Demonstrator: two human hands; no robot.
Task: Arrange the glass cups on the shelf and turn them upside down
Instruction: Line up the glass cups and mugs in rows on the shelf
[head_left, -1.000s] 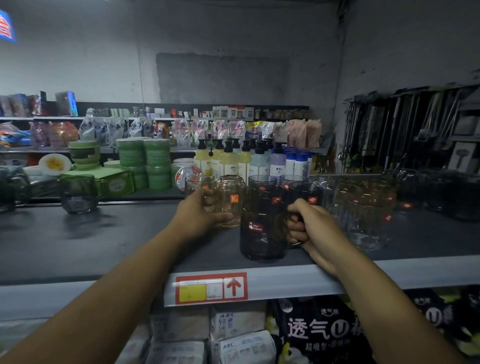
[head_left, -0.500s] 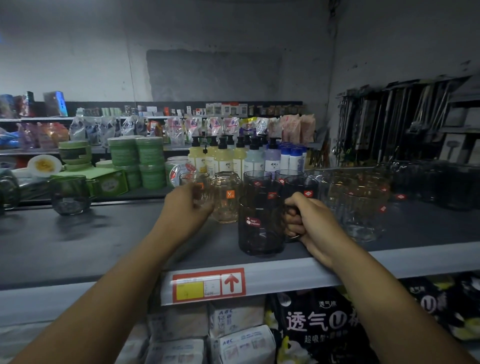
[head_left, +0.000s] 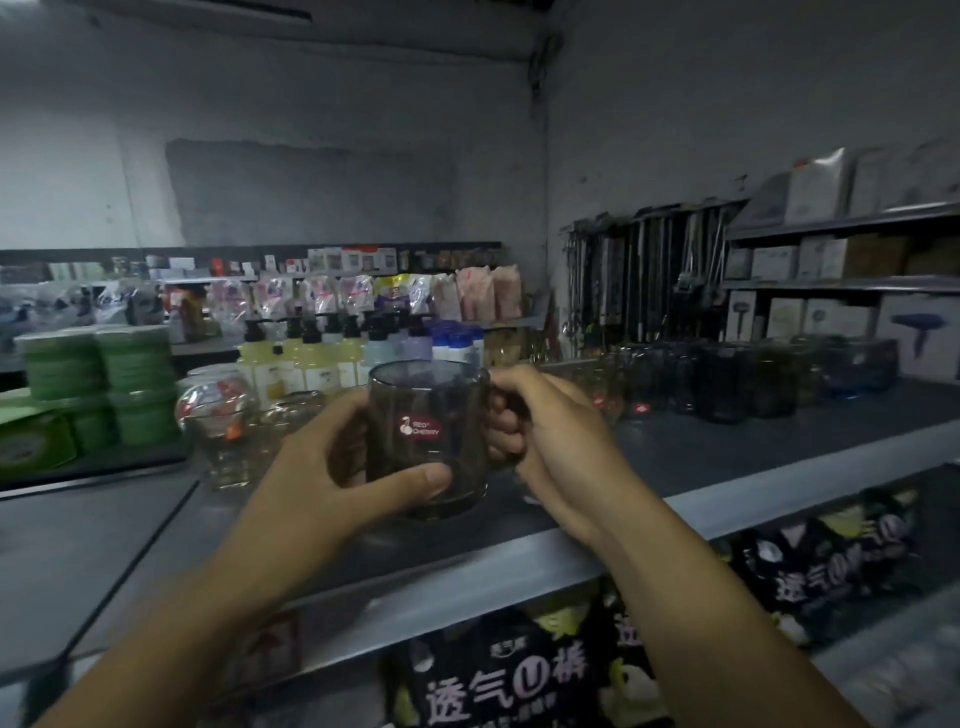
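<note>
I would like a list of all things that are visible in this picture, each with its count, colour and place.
smoky glass mug: one, dark grey with a red label, upright, held in both hands above the shelf
shelf: one, dark grey top with a pale front edge, across the middle
clear glass cups: a few, clear, on the shelf left of the mug
dark glass cups: many, count unclear, on the shelf at right
pump bottles: several, pale yellow and blue, behind the mug
green tubs: several stacks, green, far left
black packs: several, black with pale print, below the shelf
left hand: wrapped around the mug body
right hand: gripping the mug handle
</note>
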